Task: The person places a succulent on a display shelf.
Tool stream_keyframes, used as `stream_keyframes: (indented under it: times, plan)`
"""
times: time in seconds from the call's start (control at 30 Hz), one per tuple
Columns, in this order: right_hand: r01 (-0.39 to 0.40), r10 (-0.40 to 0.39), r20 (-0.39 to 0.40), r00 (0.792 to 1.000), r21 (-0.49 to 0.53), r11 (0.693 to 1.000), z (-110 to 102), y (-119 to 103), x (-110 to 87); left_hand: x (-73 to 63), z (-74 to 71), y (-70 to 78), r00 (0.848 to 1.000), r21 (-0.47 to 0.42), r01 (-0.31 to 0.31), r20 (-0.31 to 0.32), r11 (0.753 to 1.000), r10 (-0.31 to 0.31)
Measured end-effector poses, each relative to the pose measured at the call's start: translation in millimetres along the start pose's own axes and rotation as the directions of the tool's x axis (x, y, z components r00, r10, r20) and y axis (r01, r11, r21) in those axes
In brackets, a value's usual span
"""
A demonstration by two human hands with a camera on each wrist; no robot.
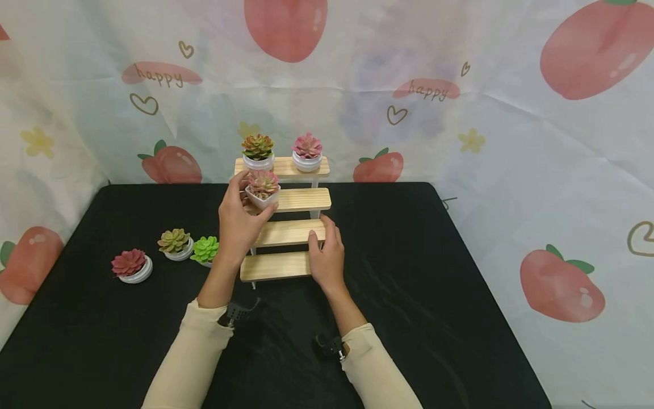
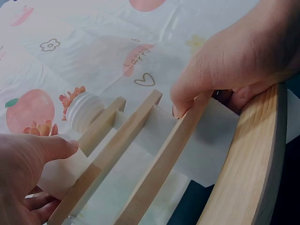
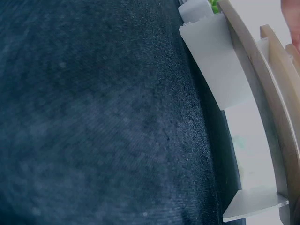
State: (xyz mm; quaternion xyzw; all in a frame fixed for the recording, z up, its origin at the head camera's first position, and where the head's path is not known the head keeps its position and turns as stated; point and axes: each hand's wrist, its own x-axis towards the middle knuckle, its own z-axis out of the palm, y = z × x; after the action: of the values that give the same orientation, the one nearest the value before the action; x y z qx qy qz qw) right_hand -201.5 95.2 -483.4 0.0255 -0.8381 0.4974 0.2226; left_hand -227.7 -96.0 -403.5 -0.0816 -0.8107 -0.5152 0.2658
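In the head view my left hand (image 1: 236,227) grips a potted pink succulent (image 1: 263,187) by its white, angular pot, at the left end of the second tier from the top. The wooden tiered stand (image 1: 278,267) has pale slats on white side supports. At its right side, my right hand (image 1: 328,258) holds the lower slats; in the left wrist view its thumb (image 2: 187,93) bends over a slat edge. A green-orange succulent (image 1: 258,150) and another pink succulent (image 1: 307,150) stand in round white pots on the top tier.
Left of the stand, a red succulent (image 1: 130,265) and a yellow-green one (image 1: 175,243) lie tilted in white pots on the black table (image 1: 409,272). A bright green succulent (image 1: 205,250) sits beside my left forearm. Behind hangs a fruit-printed cloth (image 1: 327,108).
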Motion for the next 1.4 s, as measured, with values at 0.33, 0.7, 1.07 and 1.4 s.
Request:
stream_keyframes:
  times: [0.33,0.7,1.07,1.4]
  plan:
    - [0.005,-0.005,0.003,1.000,0.006,1.000,-0.1,-1.1,0.2,-6.2,-10.6,-1.1,0.999,-0.011,-0.033,-0.012,0.999,0.033]
    - [0.007,-0.007,0.007,1.000,0.006,1.000,0.2,-0.5,3.3,-23.8,-25.3,-9.4,0.997,-0.020,-0.073,-0.010,0.997,0.073]
    - [-0.011,0.011,0.012,1.000,0.024,1.000,1.1,0.8,0.3,-41.2,-43.9,-25.1,0.997,0.025,-0.073,-0.022,0.997,0.074]
    - [-0.006,0.006,0.010,1.000,0.025,1.000,1.3,1.0,-0.4,-46.9,-57.1,-39.3,1.000,0.083,0.002,-0.018,0.997,0.000]
